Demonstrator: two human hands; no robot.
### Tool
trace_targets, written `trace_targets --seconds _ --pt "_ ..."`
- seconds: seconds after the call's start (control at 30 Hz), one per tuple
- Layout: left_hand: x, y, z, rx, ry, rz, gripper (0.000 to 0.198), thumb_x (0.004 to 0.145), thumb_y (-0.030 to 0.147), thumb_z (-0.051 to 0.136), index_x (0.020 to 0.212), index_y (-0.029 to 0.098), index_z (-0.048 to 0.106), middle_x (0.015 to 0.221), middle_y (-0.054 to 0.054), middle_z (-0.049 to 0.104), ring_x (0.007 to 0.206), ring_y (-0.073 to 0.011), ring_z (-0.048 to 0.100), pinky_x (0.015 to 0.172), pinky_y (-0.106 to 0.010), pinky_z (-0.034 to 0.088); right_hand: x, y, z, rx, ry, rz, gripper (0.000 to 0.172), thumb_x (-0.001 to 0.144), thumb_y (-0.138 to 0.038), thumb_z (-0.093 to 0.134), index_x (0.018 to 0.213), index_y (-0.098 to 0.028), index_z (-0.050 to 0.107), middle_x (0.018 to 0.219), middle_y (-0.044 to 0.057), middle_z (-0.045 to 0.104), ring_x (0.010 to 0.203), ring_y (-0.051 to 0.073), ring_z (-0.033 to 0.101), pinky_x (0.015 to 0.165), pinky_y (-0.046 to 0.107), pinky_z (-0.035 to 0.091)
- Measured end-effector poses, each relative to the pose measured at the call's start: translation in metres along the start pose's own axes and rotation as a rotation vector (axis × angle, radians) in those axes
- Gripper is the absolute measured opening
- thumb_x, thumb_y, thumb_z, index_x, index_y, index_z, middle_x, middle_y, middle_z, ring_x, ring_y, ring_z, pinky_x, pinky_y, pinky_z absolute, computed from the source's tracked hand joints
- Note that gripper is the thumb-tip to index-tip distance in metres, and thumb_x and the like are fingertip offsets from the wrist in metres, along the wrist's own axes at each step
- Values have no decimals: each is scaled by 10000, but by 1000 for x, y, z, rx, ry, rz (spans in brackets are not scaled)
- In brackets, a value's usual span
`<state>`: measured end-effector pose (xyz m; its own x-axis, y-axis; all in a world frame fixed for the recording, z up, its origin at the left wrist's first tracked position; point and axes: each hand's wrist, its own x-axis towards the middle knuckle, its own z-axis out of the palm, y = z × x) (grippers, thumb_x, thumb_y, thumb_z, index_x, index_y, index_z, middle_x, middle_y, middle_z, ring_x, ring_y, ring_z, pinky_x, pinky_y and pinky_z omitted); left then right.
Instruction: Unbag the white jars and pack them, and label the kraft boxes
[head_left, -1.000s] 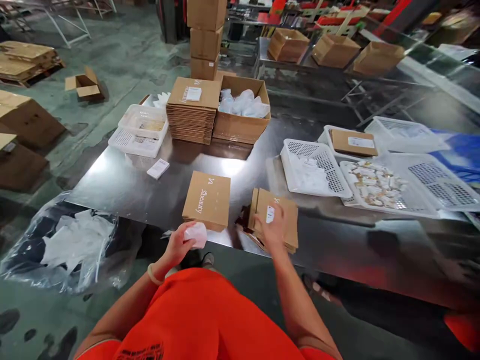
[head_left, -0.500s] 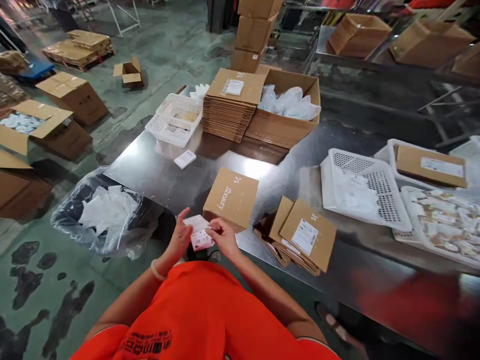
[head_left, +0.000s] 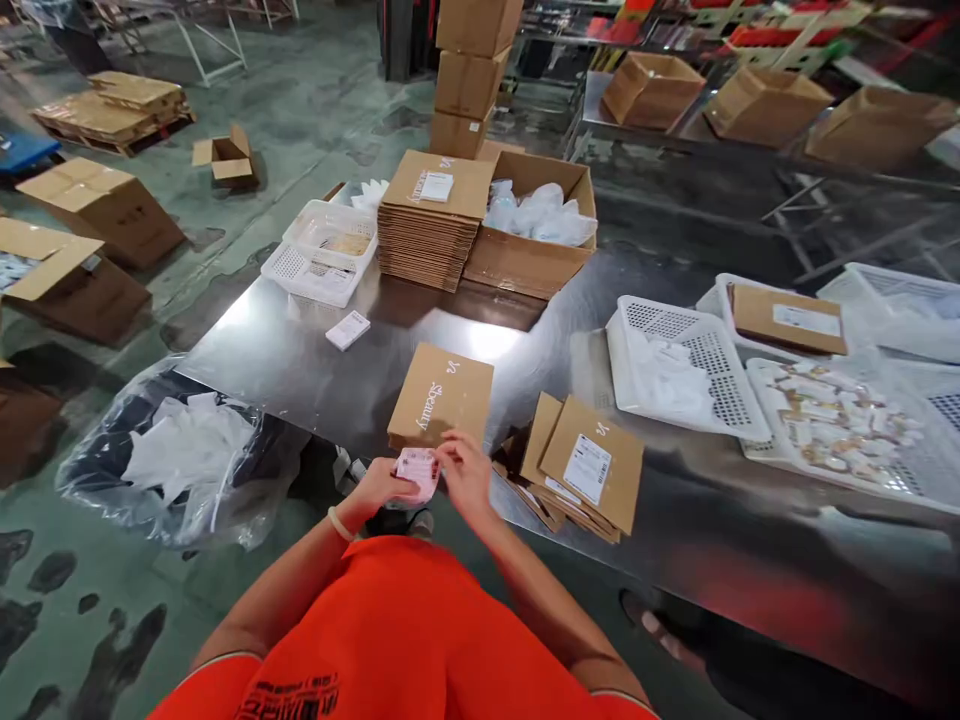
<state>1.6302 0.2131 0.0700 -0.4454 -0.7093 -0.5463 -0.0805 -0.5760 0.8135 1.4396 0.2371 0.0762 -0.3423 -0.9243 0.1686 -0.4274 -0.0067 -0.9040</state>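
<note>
The left hand (head_left: 381, 483) grips a small pink-and-white printed paper label stack (head_left: 417, 474) just before the square brown cardboard pile (head_left: 444, 392) on the grey metal table (head_left: 292, 365). The right hand (head_left: 466, 474) has bent fingers at the labels' right edge; whether it grips cannot be determined.

Both arms reach forward, elbows bent and set wide, forearms slanting inward so hands come near each other in front of torso. Left forearm (head_left: 281, 580) bare, angled up toward right; left wrist (head_left: 352, 512) roughly in line with it. Left hand (head_left: 385, 484) in closed grip, fingers curled, thumb pointing across toward right hand (head_left: 465, 476). Right forearm (head_left: 534, 568) bare, angled up toward left. Right hand slightly higher, fingers bent, thumb and fingertips drawn close together; whether tips meet, unclear. Narrow gap between hands.
</note>
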Motion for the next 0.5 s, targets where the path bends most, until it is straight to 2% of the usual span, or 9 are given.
trace_targets --seconds 0.07,0.13,0.2,0.27,0.3,0.33,0.37,0.43,0.5 --pt "6 -7 3 -62 -101 -89 537 489 330 1006 952 92 876 934 -126 848 875 -299 783 900 -416 615 38 10 -6 -97 87 10 146 861 -302 709 732 -236 727 1108 94 747 1024 257 676 871 376 544" --pt "14 -16 7 -128 -120 -131 621 456 381 1035 984 95 877 1008 -157 850 924 -320 791 972 -472 609 80 20 -9 -180 138 74 137 822 -264 721 693 -228 692 1074 93 727 1046 270 653 942 409 528" --pt "22 -27 10 -174 -89 -137 679 413 423 1057 984 104 875 1045 -168 848 956 -328 792 1029 -504 592 114 26 -8 -268 121 171 152 803 -221 723 664 -219 661 1069 99 710 1072 278 636 980 423 513" --pt "28 -40 8 -192 -72 -149 718 366 463 1069 957 107 870 1021 -175 847 938 -335 792 1021 -521 594 133 28 -5 -366 46 249 121 813 -197 729 702 -205 683 1123 119 702 1130 292 623 996 424 510" --pt "29 -46 4 -184 -79 -158 728 351 491 1070 935 108 865 988 -176 845 912 -337 791 989 -523 604 137 28 -3 -415 17 269 46 824 -197 736 779 -195 723 1176 133 697 1165 303 617 1007 430 510" --pt "29 -52 -2 -155 -90 -163 728 343 521 1067 907 110 859 945 -172 842 878 -336 786 946 -516 614 137 27 0 -467 14 274 82 836 -203 743 914 -185 763 1256 152 683 1214 320 608 1029 447 507" --pt "26 -58 -9 -108 -91 -153 716 351 554 1059 876 114 850 897 -161 835 844 -328 777 897 -497 621 133 26 3 -520 40 266 252 849 -211 747 1097 -179 771 1363 178 651 1282 344 587 1062 477 496" --pt "18 -64 -27 7 -16 -76 657 430 633 1014 806 127 828 800 -125 808 789 -294 747 810 -430 612 119 24 13 -609 104 193 583 891 -225 724 1463 -171 627 1587 228 515 1446 391 495 1147 542 443" --pt "9 -59 -44 100 112 52 581 589 684 922 742 136 803 734 -90 768 752 -248 708 749 -356 583 99 22 28 -655 36 62 711 953 -250 662 1625 -138 458 1696 251 408 1558 392 395 1233 559 363"
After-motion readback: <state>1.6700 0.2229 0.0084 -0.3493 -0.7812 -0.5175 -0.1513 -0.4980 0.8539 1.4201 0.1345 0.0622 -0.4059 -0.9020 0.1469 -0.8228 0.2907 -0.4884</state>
